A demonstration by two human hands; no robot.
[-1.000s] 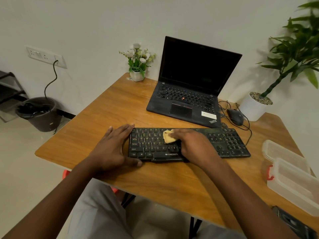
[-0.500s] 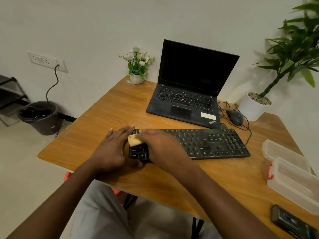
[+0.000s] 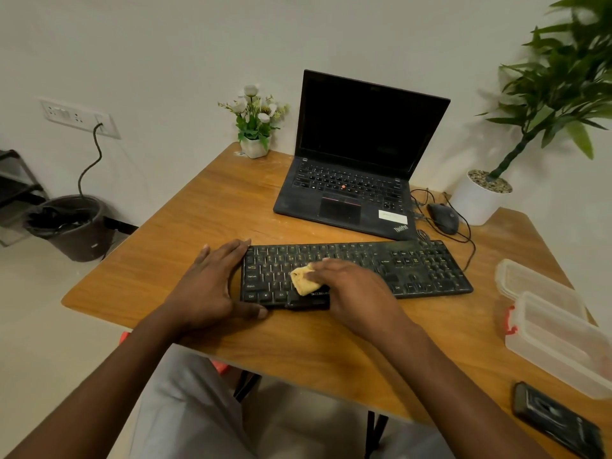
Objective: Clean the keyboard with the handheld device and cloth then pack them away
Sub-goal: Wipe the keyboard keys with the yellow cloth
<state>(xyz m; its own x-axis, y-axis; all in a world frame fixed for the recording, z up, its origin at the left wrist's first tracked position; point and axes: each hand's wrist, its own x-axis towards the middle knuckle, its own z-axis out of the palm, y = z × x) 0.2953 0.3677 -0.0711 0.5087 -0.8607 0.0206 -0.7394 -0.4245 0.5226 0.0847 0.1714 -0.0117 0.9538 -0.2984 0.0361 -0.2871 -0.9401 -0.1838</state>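
Keyboard (image 3: 414,270): right hand (image 3: 351,286), gripping the yellow cloth (image 3: 303,283), has slid rightward; flat left hand (image 3: 212,286) touches its left end.

A plain off-white wall (image 3: 165,44) rises beyond the left hand (image 3: 212,286). Far to that hand's left, a white socket panel (image 3: 79,119) holds a dark cable (image 3: 89,160) that hangs toward a dark bin (image 3: 71,226) on the pale floor (image 3: 39,326). A black shelf frame (image 3: 16,180) stands further left. The wooden tabletop (image 3: 198,210) rests on dark legs (image 3: 374,425). The light is soft and dim.

Black keyboard (image 3: 414,270) lies flat; crumpled yellow cloth (image 3: 304,283) on its left keys.
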